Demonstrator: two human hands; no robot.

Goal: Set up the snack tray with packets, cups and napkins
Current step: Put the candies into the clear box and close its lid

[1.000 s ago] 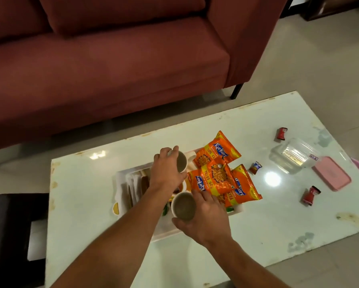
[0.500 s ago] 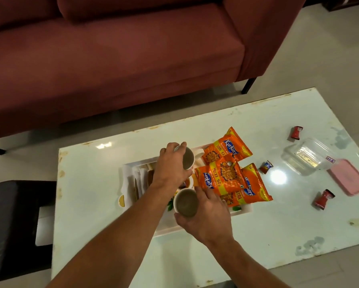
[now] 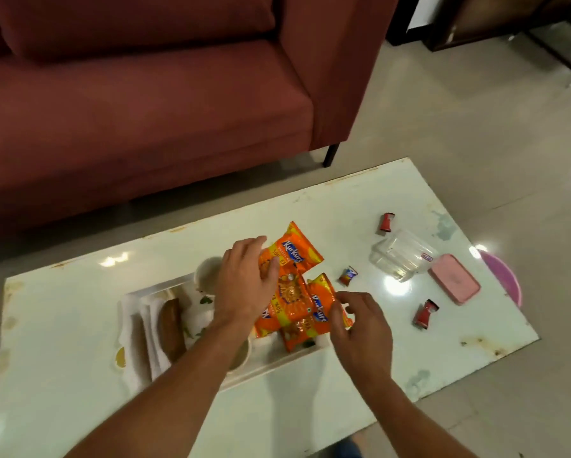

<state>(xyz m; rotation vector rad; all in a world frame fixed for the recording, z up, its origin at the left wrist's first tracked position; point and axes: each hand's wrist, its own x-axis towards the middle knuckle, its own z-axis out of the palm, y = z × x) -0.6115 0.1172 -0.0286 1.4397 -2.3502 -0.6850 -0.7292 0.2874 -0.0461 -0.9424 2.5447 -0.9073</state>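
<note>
On the white surface (image 3: 79, 408), the white tray (image 3: 277, 361) sits centre frame with the orange Kurkure packets (image 3: 292, 294) fanned over its right end, long axes running toward upper right. The left hand (image 3: 244, 285) lies spread on the upper packet; the right hand (image 3: 360, 328), fingers loose and grasping nothing, touches the lower packet's right edge and is nearer to it.

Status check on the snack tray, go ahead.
Left hand open on the top packet. Right hand open at the right packet. Cups, napkins on the tray. Nothing in the way.
</note>
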